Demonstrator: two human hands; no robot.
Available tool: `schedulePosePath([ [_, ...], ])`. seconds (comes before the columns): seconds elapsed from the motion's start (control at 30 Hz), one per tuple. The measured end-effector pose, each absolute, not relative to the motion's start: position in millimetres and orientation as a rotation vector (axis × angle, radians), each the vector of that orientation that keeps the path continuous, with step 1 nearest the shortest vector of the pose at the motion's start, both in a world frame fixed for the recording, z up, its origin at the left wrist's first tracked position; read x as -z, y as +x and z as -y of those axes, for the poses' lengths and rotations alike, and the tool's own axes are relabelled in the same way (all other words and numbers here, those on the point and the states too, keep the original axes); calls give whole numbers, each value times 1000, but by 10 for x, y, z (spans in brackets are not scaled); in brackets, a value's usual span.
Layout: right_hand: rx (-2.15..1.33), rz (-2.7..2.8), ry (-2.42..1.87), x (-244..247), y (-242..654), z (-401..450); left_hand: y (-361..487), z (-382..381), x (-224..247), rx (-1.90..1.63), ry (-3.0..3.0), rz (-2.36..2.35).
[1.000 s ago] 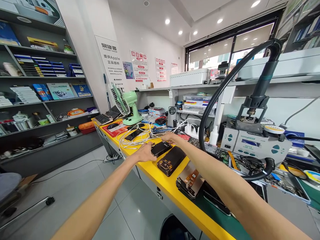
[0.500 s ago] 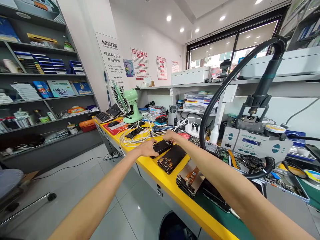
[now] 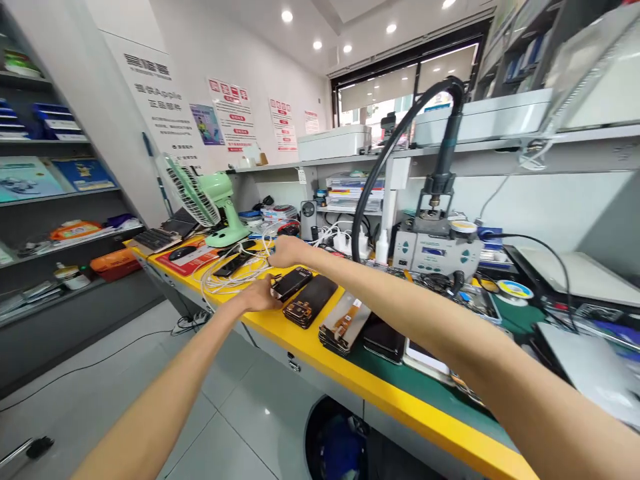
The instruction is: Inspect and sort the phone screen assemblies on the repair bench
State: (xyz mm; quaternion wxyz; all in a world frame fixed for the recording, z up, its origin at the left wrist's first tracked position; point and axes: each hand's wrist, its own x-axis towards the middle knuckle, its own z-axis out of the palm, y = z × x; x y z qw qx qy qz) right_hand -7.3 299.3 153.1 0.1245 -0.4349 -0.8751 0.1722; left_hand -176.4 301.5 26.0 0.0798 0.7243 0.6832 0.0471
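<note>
My left hand is at the left end of a black phone lying on the yellow bench edge, its thumb and fingers around that end. My right hand is closed beyond the phone, beside the white cables; what its fingers hold, if anything, is hidden. Right of the phone lies a stack of dark phone screens with bare circuitry at the near end. Another stack, of screen panels with an orange flex cable, comes after it, then a dark phone under my right forearm.
A green fan, a mouse and a keyboard stand at the bench's far left. A hot-air station with a thick black hose is at the back right. Below the bench edge stands a black bin.
My right hand has left the phone's right end and moved beyond it, closed, toward the white cables. My left hand stays at the phone's left end. The view has turned right.
</note>
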Motion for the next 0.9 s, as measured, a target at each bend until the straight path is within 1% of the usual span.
schedulePosePath([
  [0.1, -376, 2592, -1114, -1843, 158, -2609, -1774, -3021, -249, -165, 2190, -2050],
  [0.23, -203, 2554, -1017, -2146, 734, -1999, -1762, -2908, -370, -261, 2209, -2046],
  [0.3, -59, 2535, -1032, -2208, 1078, -1705, -1662, -2739, -443, -439, 2215, -2052],
  [0.37, 64, 2523, -1099, -2198, 1397, -1481, -1461, -2499, -485, -651, 2202, -1943],
  [0.43, 52, 2571, -1177, -2117, 1652, -1368, -1170, -2240, -483, -756, 2186, -1733],
  [0.5, -94, 2611, -1379, -1974, 1823, -1379, -830, -2030, -454, -710, 2227, -1629],
  [0.53, -233, 2606, -1471, -1885, 1877, -1423, -660, -1957, -438, -627, 2258, -1644],
  [0.63, -352, 2617, -1573, -1601, 1936, -1628, -223, -1867, -411, -302, 2276, -1822],
  [0.7, -452, 2620, -1587, -1433, 1909, -1760, -31, -1875, -409, -186, 2248, -1950],
  [0.77, -548, 2610, -1550, -1305, 1835, -1862, 76, -1902, -406, -146, 2218, -2032],
  [0.9, -604, 2575, -1391, -1177, 1556, -2041, 117, -1958, -394, -100, 2132, -2101],
])
